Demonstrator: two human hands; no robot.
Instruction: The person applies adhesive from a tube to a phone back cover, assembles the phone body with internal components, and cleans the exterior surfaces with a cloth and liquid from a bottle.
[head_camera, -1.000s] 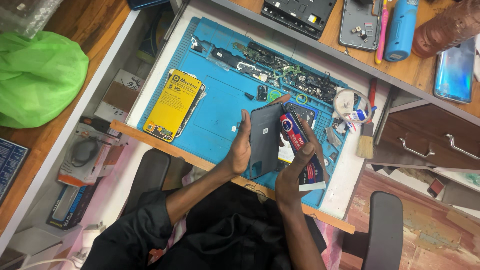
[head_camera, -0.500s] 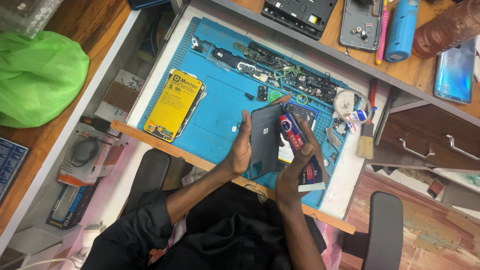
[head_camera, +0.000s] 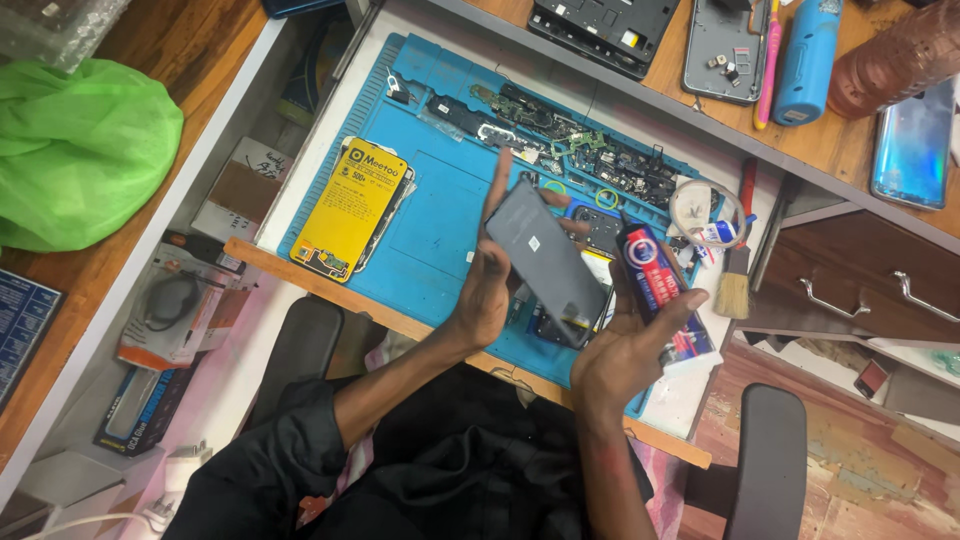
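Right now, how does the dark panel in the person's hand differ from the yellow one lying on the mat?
The dark panel is held tilted in the left hand; the yellow panel lies flat on the blue mat, untouched. One is plain grey-black, the other bright yellow and printed. Both are flat, phone-shaped slabs.

both forearms reach forward from black sleeves pushed up near the elbows. the left hand (head_camera: 490, 285) is raised with the palm turned toward the right, fingers stretched upward and the thumb wrapped around the front of what it holds. the right hand (head_camera: 625, 345) sits just beside it, slightly lower, palm up, fingers curled loosely in a grip, the thumb pointing up and outward.
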